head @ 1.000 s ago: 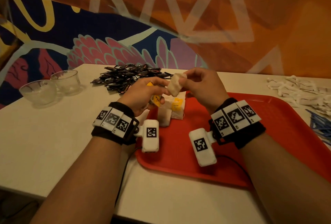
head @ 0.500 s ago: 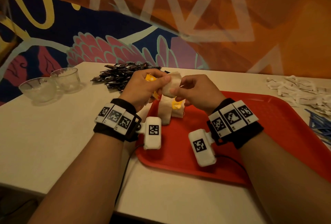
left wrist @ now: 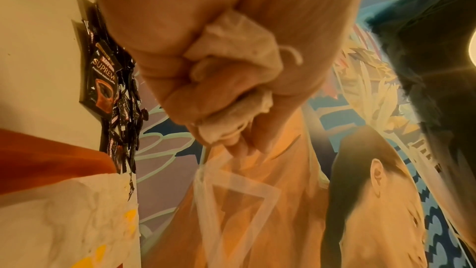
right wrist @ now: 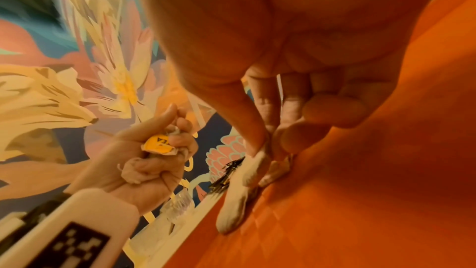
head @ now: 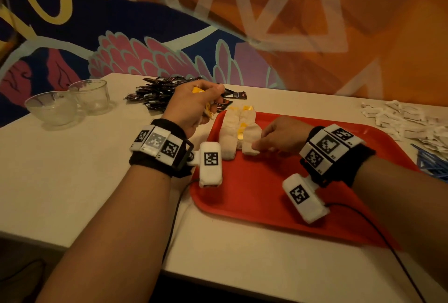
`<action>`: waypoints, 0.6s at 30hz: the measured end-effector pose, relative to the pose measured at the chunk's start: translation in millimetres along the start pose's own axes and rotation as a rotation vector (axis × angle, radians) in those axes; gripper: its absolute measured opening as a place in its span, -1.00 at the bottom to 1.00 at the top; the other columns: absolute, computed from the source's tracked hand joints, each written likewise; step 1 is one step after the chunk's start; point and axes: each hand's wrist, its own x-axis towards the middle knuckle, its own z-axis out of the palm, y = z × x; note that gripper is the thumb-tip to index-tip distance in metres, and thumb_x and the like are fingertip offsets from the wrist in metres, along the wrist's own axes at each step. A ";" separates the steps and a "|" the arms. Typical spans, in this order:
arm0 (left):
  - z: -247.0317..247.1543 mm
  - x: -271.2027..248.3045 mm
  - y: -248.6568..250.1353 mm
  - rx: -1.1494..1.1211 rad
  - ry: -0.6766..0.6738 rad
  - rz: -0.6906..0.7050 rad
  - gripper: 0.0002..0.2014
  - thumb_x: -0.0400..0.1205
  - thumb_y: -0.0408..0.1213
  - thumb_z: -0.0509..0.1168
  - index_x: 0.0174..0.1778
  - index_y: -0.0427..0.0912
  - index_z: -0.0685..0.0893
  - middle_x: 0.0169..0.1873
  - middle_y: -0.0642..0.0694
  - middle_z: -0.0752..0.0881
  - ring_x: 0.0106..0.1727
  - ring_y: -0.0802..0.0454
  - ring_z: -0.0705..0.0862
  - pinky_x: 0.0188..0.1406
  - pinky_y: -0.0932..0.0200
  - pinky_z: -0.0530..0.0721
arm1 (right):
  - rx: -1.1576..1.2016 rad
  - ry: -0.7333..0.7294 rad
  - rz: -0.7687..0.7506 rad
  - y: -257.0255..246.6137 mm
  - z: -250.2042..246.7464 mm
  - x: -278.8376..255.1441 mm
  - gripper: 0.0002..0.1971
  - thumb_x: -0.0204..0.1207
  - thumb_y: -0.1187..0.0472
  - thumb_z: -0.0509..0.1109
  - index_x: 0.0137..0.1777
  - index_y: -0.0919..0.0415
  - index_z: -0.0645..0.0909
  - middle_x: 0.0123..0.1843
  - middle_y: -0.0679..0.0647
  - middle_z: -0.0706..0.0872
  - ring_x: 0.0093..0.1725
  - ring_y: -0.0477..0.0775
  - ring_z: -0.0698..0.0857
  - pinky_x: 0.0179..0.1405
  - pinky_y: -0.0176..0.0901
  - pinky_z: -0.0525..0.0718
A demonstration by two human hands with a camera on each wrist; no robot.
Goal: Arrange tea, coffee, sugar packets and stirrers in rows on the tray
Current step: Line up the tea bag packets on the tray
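Tea bags (head: 238, 130) are lined up in two short rows at the far left end of the red tray (head: 303, 196) on the table (head: 60, 181). One tea bag (head: 251, 149) at the near end is pinched by the right hand (head: 281, 136) and is being set down. More bags are squeezed in the left hand (head: 194, 104), its grip closed tight. The bag should be laid flat and straight, touching its neighbour, then let go gently so the rows are not bumped.

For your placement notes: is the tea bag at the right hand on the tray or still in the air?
On the tray. The tea bag lies flat on the tray, with the right hand pinching its end.
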 end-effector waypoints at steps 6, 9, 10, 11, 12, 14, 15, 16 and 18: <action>-0.5 -0.2 -1.2 -0.013 -0.008 -0.022 -0.94 0.68 -0.24 0.39 -0.08 -0.11 0.73 -0.29 -0.05 0.72 -0.40 0.12 0.59 -0.58 0.30 0.42 | -0.001 -0.064 0.058 -3.7 6.7 3.1 -0.80 0.52 0.14 0.55 -0.05 0.31 0.80 -0.40 0.02 0.74 -0.37 -0.06 0.66 -0.39 -0.25 0.62; -1.0 -1.1 -1.7 -0.005 -0.007 -0.028 -0.94 0.69 -0.24 0.39 -0.06 -0.13 0.73 -0.28 -0.06 0.72 -0.40 0.13 0.59 -0.60 0.30 0.44 | -0.007 -0.077 0.062 -7.8 8.6 4.2 -0.84 0.53 0.13 0.54 -0.10 0.25 0.80 -0.36 0.01 0.78 -0.34 -0.09 0.69 -0.37 -0.27 0.63; -0.9 -1.3 -1.9 0.000 -0.007 -0.030 -0.94 0.69 -0.25 0.39 -0.06 -0.12 0.74 -0.28 -0.06 0.72 -0.40 0.13 0.59 -0.59 0.30 0.44 | -0.020 -0.072 0.057 -8.9 9.2 4.3 -0.84 0.53 0.12 0.54 -0.11 0.24 0.80 -0.37 0.00 0.78 -0.35 -0.10 0.69 -0.37 -0.28 0.62; -0.6 -1.7 -1.7 0.004 -0.008 -0.033 -0.95 0.69 -0.24 0.39 -0.07 -0.11 0.74 -0.28 -0.06 0.72 -0.40 0.13 0.60 -0.58 0.30 0.46 | -0.040 -0.065 0.048 -9.7 10.2 4.6 -0.83 0.52 0.11 0.55 -0.12 0.23 0.80 -0.37 -0.01 0.79 -0.34 -0.10 0.70 -0.38 -0.29 0.62; -0.4 -1.9 -1.7 0.007 -0.009 -0.037 -0.95 0.68 -0.24 0.39 -0.07 -0.10 0.74 -0.28 -0.05 0.72 -0.40 0.14 0.60 -0.58 0.30 0.46 | -0.068 -0.057 0.037 -10.2 11.0 5.1 -0.81 0.51 0.08 0.56 -0.13 0.22 0.79 -0.35 0.00 0.80 -0.32 -0.10 0.71 -0.36 -0.28 0.64; -0.1 -1.8 -1.5 0.003 -0.009 -0.042 -0.95 0.68 -0.24 0.39 -0.06 -0.10 0.74 -0.29 -0.04 0.73 -0.40 0.14 0.60 -0.58 0.30 0.47 | -0.113 -0.042 0.021 -10.2 12.3 5.8 -0.78 0.46 0.03 0.59 -0.17 0.19 0.76 -0.28 0.02 0.83 -0.22 -0.04 0.77 -0.27 -0.23 0.69; -0.3 -1.8 -1.5 0.002 -0.008 -0.042 -0.95 0.68 -0.24 0.39 -0.06 -0.11 0.74 -0.29 -0.05 0.72 -0.40 0.14 0.60 -0.58 0.30 0.46 | -0.119 -0.036 0.019 -10.0 12.4 6.0 -0.76 0.43 0.01 0.61 -0.20 0.17 0.72 -0.27 0.03 0.84 -0.17 -0.01 0.80 -0.21 -0.19 0.71; -0.6 -1.8 -1.4 0.004 -0.007 -0.042 -0.95 0.68 -0.24 0.39 -0.05 -0.11 0.74 -0.29 -0.05 0.73 -0.40 0.14 0.60 -0.58 0.30 0.46 | -0.116 -0.029 0.022 -9.5 12.0 6.1 -0.75 0.42 0.00 0.62 -0.22 0.16 0.69 -0.27 0.04 0.84 -0.14 0.01 0.81 -0.19 -0.16 0.71; -1.3 -1.6 -1.2 0.004 -0.006 -0.043 -0.94 0.68 -0.23 0.39 -0.03 -0.12 0.74 -0.28 -0.05 0.73 -0.40 0.14 0.61 -0.57 0.30 0.46 | -0.100 -0.008 0.040 -8.2 9.4 5.0 -0.74 0.41 -0.01 0.62 -0.22 0.17 0.72 -0.28 0.04 0.84 -0.16 0.00 0.80 -0.22 -0.17 0.70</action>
